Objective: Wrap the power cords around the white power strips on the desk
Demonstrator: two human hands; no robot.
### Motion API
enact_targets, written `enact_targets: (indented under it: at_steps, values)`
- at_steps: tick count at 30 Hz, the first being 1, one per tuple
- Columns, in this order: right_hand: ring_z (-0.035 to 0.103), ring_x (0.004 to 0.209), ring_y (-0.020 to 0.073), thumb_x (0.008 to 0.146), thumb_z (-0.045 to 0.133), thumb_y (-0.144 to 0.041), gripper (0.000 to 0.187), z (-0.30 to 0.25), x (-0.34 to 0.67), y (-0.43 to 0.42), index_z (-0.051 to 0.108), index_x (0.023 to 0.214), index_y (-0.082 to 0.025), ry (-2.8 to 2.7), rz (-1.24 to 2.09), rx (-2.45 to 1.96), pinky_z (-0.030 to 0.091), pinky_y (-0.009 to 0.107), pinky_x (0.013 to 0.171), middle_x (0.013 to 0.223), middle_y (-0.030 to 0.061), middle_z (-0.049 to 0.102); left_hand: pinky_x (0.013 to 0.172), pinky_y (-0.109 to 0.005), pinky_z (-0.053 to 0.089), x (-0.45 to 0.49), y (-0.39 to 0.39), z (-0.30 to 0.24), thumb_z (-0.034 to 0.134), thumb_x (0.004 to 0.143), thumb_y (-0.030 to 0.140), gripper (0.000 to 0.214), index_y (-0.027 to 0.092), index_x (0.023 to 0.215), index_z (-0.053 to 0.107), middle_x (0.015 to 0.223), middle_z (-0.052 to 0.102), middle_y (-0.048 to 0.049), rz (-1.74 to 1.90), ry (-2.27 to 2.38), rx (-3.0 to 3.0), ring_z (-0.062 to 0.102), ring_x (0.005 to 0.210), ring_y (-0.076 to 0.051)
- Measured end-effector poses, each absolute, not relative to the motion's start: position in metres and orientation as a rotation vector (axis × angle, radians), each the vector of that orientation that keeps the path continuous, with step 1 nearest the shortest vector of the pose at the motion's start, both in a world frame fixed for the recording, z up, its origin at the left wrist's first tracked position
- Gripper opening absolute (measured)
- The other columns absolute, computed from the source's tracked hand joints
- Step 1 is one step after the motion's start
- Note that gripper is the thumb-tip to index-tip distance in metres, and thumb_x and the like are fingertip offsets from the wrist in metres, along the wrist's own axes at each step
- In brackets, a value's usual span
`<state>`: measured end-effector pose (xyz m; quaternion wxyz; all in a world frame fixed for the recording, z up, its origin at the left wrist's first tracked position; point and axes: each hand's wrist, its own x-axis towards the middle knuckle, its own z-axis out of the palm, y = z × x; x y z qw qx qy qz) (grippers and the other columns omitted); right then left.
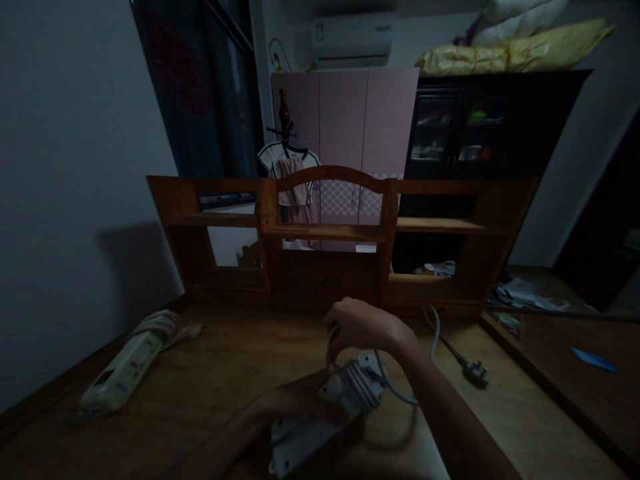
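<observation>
A white power strip (295,448) is tilted above the wooden desk, with several turns of its grey cord (364,387) wound around one end. My left hand (313,400) is wrapped round the strip beside those turns. Just above it, my right hand (353,327) pinches a length of the cord between thumb and fingers. From there the loose cord loops down to the right and ends in a plug (475,372) lying on the desk. Part of the strip is hidden behind my left hand.
Another power strip (127,367), its cord bundled around one end, lies by the left wall. A wooden shelf unit (325,232) stands along the desk's back. The desk's raised edge (545,383) runs along the right, with a blue flat item (594,360) beyond it.
</observation>
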<state>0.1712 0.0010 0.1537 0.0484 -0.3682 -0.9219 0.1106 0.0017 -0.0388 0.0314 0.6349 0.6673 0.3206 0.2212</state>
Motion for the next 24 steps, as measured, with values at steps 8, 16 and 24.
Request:
enact_targets:
  at_steps: [8, 16, 24]
  values:
    - [0.046, 0.053, 0.0087, 0.061, 0.073, -0.056, 0.047, 0.09, 0.181, 0.069, 0.067, 0.079, -0.013, -2.766, 1.102, -1.083, 0.034, 0.019, 0.047, 0.065, -0.0019, 0.057, 0.062, -0.024, 0.05, -0.008, -0.037, 0.025, 0.082, 0.055, 0.025, 0.078, 0.025, 0.126, 0.049, 0.101, 0.065, -0.0042, 0.32, 0.672, 1.382, 0.063, 0.075, -0.017]
    - [0.048, 0.06, 0.01, 0.082, 0.05, -0.031, 0.023, 0.05, 0.187, 0.099, 0.06, 0.089, -0.012, -2.375, 1.212, -0.947, 0.04, 0.02, 0.055, 0.076, 0.0015, 0.058, 0.052, -0.028, 0.051, 0.001, -0.02, 0.018, 0.067, 0.074, 0.046, 0.058, 0.014, 0.118, 0.048, 0.085, 0.067, -0.0105, 0.968, 0.697, 1.153, 0.064, 0.059, -0.018]
    - [0.047, 0.051, 0.009, 0.078, 0.052, -0.021, 0.019, 0.043, 0.176, 0.098, 0.064, 0.087, -0.01, -2.543, 1.036, -1.135, 0.036, 0.019, 0.047, 0.063, -0.0012, 0.056, 0.055, -0.026, 0.053, -0.004, 0.008, -0.001, 0.069, 0.073, 0.046, 0.041, 0.011, 0.093, 0.061, 0.081, 0.069, -0.0116, 1.236, 1.001, 0.956, 0.065, 0.06, -0.017]
